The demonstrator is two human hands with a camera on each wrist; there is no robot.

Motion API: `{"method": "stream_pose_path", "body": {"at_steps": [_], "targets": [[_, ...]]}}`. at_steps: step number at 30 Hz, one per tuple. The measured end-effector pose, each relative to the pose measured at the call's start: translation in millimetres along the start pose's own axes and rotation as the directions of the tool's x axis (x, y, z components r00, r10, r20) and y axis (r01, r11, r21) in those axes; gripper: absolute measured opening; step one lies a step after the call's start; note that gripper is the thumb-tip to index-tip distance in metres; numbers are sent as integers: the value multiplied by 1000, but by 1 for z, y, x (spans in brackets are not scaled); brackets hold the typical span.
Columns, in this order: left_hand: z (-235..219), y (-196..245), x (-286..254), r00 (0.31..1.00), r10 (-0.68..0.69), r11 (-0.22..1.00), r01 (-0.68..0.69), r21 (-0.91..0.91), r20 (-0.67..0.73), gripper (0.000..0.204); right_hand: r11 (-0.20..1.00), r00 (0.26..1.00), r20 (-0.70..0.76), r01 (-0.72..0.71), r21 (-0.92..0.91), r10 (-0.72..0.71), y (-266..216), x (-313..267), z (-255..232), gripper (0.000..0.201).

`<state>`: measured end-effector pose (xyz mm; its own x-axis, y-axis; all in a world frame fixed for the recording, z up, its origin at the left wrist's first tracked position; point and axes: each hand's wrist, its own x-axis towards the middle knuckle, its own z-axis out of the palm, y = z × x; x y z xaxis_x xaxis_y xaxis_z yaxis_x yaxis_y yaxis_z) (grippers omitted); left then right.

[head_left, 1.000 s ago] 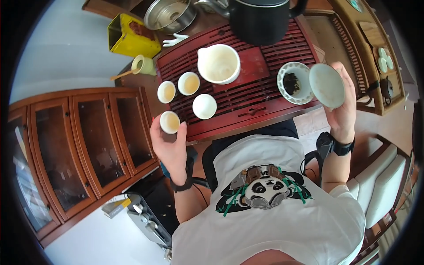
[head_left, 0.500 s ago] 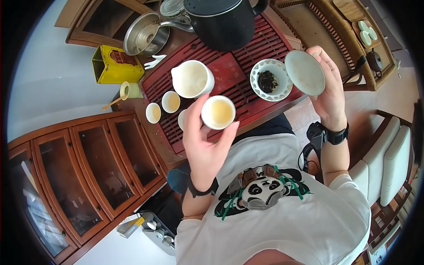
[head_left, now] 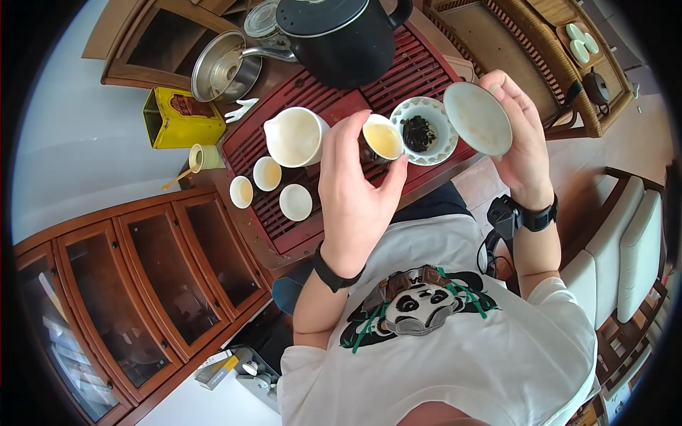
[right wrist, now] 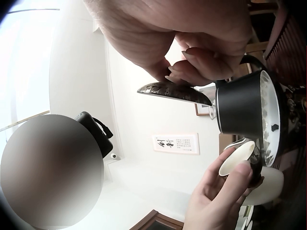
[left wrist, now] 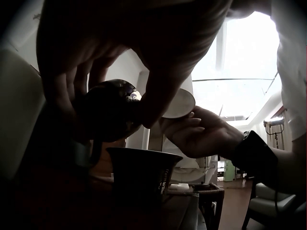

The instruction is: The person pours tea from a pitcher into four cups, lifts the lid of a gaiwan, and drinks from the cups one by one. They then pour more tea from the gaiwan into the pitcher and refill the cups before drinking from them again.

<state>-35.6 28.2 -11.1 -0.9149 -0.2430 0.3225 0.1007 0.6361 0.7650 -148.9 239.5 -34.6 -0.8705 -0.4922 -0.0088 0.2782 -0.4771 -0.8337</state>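
My left hand [head_left: 359, 195] pinches a small teacup [head_left: 383, 138] of amber tea between thumb and fingers. White inside, it has a dark patterned outside in the left wrist view. The cup is right by the left rim of a gaiwan bowl [head_left: 447, 145] that holds wet dark tea leaves [head_left: 418, 133]. On the bowl's other side, my right hand [head_left: 524, 145] grips the gaiwan lid [head_left: 479, 119] by its edge, its pale underside tipped toward the head camera. The right wrist view shows the lid [right wrist: 175, 92] edge-on, with the teacup [right wrist: 236, 159] lower in the picture.
A slatted red tea tray [head_left: 280, 240] carries a white pitcher [head_left: 293, 138], two cups of tea [head_left: 267, 174] and a pale cup [head_left: 295, 203]. Behind are a black kettle [head_left: 341, 53], a steel pot [head_left: 245, 82] and a yellow tin [head_left: 183, 119]. A wicker stand [head_left: 543, 106] is at right.
My left hand has carried the teacup from the tray's left side rightward to the gaiwan bowl. My right hand still holds the lid beside the bowl. The head view has shifted.
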Motion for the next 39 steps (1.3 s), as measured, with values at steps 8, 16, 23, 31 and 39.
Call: {"method": "stream_pose_path", "body": {"at_steps": [8,16,23,31,39], "targets": [[7,7,12,991,129,948,-136,287,42,63,996,992,-103,61,-66,-68,-2,-1,21,12],[11,15,24,961,247,877,-276,394,122,64,996,991,-111,65,-69,-72,-2,-1,22,12],[8,13,24,948,297,887,-317,335,111,61,996,992,-108,55,-65,-62,-1,-2,21,12],[-30,8,-13,996,39,998,-43,-45,-77,69,997,994,-103,29,-73,-36,-2,-3,19,14],[-110,-22,-76,894,-218,975,212,-61,-390,68,999,998,55,30,24,-32,5,-2,0,25]]}}
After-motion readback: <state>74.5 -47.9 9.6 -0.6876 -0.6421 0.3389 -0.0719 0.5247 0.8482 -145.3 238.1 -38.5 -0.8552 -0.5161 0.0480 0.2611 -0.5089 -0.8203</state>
